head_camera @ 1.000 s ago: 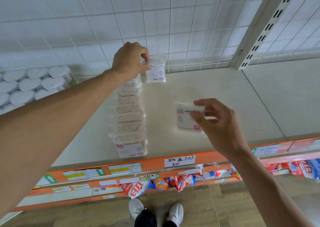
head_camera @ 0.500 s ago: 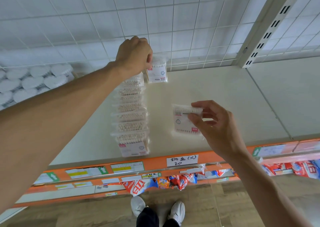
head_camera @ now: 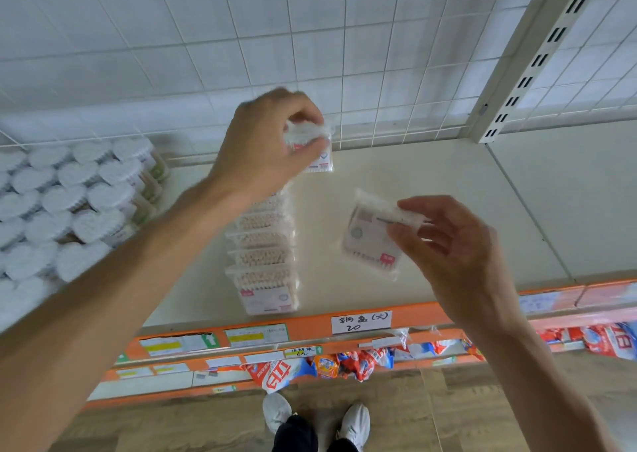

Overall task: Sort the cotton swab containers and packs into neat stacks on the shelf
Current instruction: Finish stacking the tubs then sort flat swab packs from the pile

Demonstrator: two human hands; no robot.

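My left hand (head_camera: pixel 265 144) grips a clear pack of cotton swabs (head_camera: pixel 319 155) by its top, at the back of the white shelf (head_camera: pixel 431 182) near the wire grid. A row of several upright swab packs (head_camera: pixel 263 255) runs from under that hand to the shelf's front edge. My right hand (head_camera: pixel 448 241) pinches the top of another swab pack (head_camera: pixel 370 241), held above the shelf to the right of the row. Heart-shaped swab containers (head_camera: pixel 69 203) stand stacked at the left.
An orange price rail (head_camera: pixel 362 327) with a handwritten label fronts the shelf. A slotted upright post (head_camera: pixel 537 55) divides it from the bay on the right. Colourful packets (head_camera: pixel 331 365) hang on the lower shelf. My shoes (head_camera: pixel 313 417) are on the wooden floor.
My left hand has closed over the far pack's top and lifted it slightly toward me. My right hand with its pack has barely moved.
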